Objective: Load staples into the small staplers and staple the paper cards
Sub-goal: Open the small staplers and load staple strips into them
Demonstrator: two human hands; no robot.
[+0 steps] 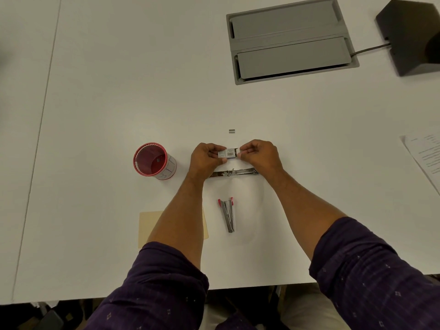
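Nearest the camera, two forearms in dark purple patterned sleeves [371, 270] reach forward over the white tabletop [107, 103]. Under the left forearm lies a pale cream paper card [148, 226], partly covered by the arm. Just to its right, between the two arms, a small silver metal stapler with pink end tips [228, 214] lies on the tabletop, its narrow end towards the person. Further out, a second small silver metal stapler [234, 172] lies opened out flat in a long strip, crosswise, just below both hands.

Above it, the left hand [206, 158] and the right hand [258, 154] hold a small white cardboard staple box with a barcode [228, 153] between them. The left hand's fingers are curled and pinch the box's left end; the right hand's fingers are curled and pinch its right end, where a flap stands open.

To the left of the hands stands a red mesh cup with a white paper label [153, 161], upright, well apart from the staplers. Just beyond the hands, a short grey strip of staples [231, 131] lies alone. At the right edge lies a printed paper sheet [426, 158]. Far off sit a grey recessed cable hatch [291, 40] and a black angular device with a cord [409, 36].
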